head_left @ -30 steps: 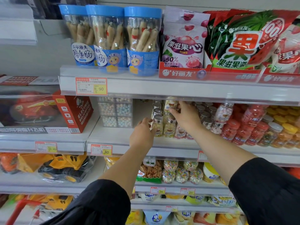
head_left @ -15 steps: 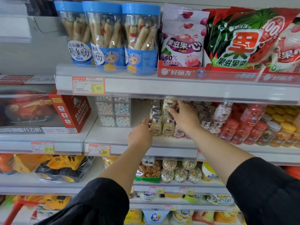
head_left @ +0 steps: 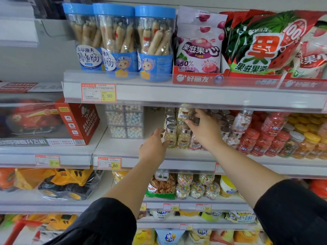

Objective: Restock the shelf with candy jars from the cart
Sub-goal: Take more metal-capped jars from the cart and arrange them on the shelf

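Silver-capped clear candy jar (head_left: 170,137) at the row's front, gripped by the left hand (head_left: 153,149), likely steadied while the right hand (head_left: 206,129) pinches a raised matching jar (head_left: 184,113) behind.

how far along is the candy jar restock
Done: silver-capped jars line the middle shelf. In hand: the right hand holds a raised jar above the row while the left hand grips the front jar. Left: setting that jar down; the cart is out of view, so remaining stock is unknown.
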`<state>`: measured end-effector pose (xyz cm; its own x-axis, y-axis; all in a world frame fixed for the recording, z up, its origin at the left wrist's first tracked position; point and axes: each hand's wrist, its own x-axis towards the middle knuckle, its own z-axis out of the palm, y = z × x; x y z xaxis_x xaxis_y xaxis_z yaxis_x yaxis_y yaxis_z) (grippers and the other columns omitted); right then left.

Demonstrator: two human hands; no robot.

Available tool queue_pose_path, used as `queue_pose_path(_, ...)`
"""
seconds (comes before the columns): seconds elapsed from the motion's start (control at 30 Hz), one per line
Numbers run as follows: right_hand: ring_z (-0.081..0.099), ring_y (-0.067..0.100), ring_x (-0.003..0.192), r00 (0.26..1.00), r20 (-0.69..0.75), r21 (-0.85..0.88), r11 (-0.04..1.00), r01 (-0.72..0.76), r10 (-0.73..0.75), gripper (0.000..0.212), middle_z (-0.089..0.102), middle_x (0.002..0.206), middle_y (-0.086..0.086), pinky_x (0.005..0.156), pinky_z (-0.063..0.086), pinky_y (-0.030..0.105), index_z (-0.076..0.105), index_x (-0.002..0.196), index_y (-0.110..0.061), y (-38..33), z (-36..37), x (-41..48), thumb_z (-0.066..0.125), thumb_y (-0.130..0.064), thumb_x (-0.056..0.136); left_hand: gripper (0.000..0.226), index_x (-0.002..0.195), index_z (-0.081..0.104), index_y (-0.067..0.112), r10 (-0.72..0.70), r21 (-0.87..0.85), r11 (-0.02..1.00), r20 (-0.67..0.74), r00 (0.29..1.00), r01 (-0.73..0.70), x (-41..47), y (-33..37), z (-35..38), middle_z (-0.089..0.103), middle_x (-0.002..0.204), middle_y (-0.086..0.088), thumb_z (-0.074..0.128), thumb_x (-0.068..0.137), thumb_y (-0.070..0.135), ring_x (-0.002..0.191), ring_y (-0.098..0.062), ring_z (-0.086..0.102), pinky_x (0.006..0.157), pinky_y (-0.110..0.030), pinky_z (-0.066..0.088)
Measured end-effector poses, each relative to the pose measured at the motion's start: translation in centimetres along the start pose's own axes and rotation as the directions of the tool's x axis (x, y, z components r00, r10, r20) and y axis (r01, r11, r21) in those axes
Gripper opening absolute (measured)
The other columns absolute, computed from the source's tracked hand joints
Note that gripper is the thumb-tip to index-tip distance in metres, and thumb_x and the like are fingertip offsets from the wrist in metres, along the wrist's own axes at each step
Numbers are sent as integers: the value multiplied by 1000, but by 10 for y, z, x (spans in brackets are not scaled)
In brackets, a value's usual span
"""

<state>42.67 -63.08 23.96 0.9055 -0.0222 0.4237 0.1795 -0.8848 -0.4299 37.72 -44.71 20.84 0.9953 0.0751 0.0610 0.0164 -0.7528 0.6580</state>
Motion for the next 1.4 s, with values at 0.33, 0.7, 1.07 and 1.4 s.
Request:
queue_pose_path(0.33,59,7,99,966,-10,437,868,236,-257,23,61,98,-24,87,52,39,66,109,-25,-64,15,-149,59,-33,89,29,122,62,28,188,-261,943,-98,977,-207,-96,-64,-37,63,110,16,61,97,14,98,9,58,75,-3,45)
queue_pose_path(0.7,64,7,89,446,876,198,980,17,-185,33,66,92,-16,83,53,35,68,106,-31,-102,206,-292,55,-43,80,27,102,61,39,-415,-277,873,13,910,402,-221,-302,-23,66,96,21,64,94,13,83,4,63,71,-20,52)
queue_pose_path(1.07,47,25,129,-26,1000,18,853,521,-5,47,47,137,3,101,44,32,49,135,-27,-58,421,-402,58,-26,89,32,127,61,22,-646,-227,674,280,710,703,-289,-454,113,65,108,11,59,96,16,84,-2,60,71,-12,39)
queue_pose_path(1.4,43,35,126,-54,988,-44,599,800,146,45,26,146,18,100,41,41,50,135,-28,-14,527,-429,53,-13,92,44,141,42,26,-622,151,700,609,492,698,-283,-492,223,51,135,-2,54,98,31,120,-26,55,89,-37,46)
